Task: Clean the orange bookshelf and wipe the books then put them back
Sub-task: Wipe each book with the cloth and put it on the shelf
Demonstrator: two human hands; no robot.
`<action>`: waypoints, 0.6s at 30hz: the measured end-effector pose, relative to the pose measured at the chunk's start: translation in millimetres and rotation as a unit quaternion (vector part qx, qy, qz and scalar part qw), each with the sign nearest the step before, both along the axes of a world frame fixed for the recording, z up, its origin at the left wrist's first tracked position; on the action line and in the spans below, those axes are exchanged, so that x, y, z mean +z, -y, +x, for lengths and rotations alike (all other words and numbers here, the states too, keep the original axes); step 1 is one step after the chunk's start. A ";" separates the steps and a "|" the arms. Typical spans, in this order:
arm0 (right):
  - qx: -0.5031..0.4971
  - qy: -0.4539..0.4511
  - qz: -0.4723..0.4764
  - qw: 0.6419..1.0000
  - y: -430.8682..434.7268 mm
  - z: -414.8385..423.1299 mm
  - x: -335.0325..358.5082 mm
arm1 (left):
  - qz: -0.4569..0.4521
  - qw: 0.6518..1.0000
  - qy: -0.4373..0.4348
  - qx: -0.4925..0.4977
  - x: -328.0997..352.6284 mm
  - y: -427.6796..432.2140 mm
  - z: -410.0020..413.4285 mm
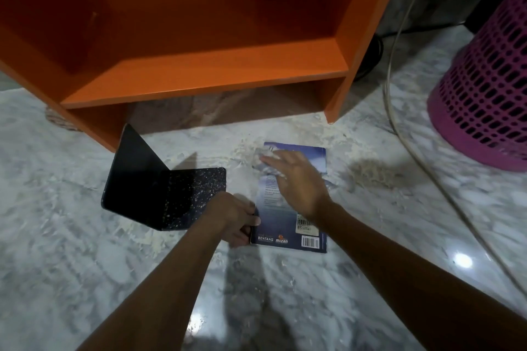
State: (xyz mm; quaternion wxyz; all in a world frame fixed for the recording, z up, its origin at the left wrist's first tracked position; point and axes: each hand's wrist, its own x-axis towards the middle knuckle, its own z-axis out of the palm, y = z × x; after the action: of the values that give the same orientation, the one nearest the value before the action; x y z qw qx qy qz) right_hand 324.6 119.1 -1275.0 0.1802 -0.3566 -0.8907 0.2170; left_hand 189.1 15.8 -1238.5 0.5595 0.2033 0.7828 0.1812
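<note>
Book (313,163) lies under right hand (299,183), left hand (231,216) seemingly pinching it.

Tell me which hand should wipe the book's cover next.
Right. The right hand lies flat on the book, fingers straight, over its upper cover. The left hand grips the book's lower left edge and is probably better kept there to steady it.

Glossy marble floor (85,251); glossy paper book cover (285,225).

shelf bay (199,8): open | floor (85,236): free left | basket (484,80), cable (399,111): block right
</note>
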 end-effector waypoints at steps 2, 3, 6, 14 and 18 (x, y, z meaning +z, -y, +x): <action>0.031 -0.014 0.014 0.999 18.9 15.4 -1.7 | -0.010 0.999 0.031 -0.018 3.3 -0.6 -5.2; 0.041 -0.031 0.026 0.998 28.4 22.2 -1.9 | -0.014 0.998 0.050 -0.021 4.8 -0.8 -9.3; 0.095 -0.040 0.069 0.992 56.5 38.2 -2.2 | -0.030 0.995 0.097 -0.019 9.4 0.2 -16.7; 0.346 -0.005 0.123 0.930 68.6 57.3 -0.8 | -0.065 0.996 0.053 -0.038 18.0 -5.8 -15.8; 0.336 -0.021 0.088 0.937 56.7 55.3 -2.1 | -0.066 0.996 0.012 -0.065 19.0 -7.7 -11.9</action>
State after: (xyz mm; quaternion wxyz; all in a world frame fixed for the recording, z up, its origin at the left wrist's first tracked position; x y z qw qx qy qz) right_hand 379.9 62.5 -1277.1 0.1457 -0.0145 -0.9702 0.1928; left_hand 177.3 23.5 -1219.6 0.5914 0.2147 0.7715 0.0947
